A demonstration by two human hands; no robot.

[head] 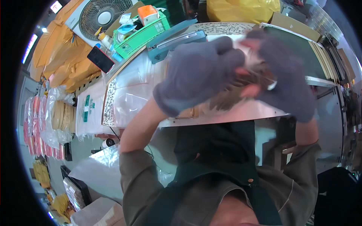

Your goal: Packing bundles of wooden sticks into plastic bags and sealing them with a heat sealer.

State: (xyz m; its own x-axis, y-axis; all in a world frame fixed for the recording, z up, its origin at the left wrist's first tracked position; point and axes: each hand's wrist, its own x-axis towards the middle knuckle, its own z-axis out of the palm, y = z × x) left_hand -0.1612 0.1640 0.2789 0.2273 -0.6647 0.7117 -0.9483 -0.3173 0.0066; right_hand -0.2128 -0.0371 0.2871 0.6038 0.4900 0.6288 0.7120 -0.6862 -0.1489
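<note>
Both my hands wear grey gloves with bare fingertips and are raised close to the camera above the worktable (271, 108). Between them is a blurred brown item (226, 99), with streaks of shine across it. My left hand (200, 73) curls its fingers at the item's upper left side. On the opposite side my right hand (282, 70) has its fingers bent around it, and a small white spot shows near the palm. Motion blur hides what the item is. Clear plastic bags (131, 99) lie on the table left of my left hand. Behind that hand stands a blue-grey bench device (178, 42), possibly a heat sealer.
A green plastic crate (141, 36) of supplies and a phone (101, 59) are at the back left, near a fan (104, 18). A yellow bag (243, 11) is behind the table. Thin boards (322, 60) stand beside a dark green panel (299, 48) on the right.
</note>
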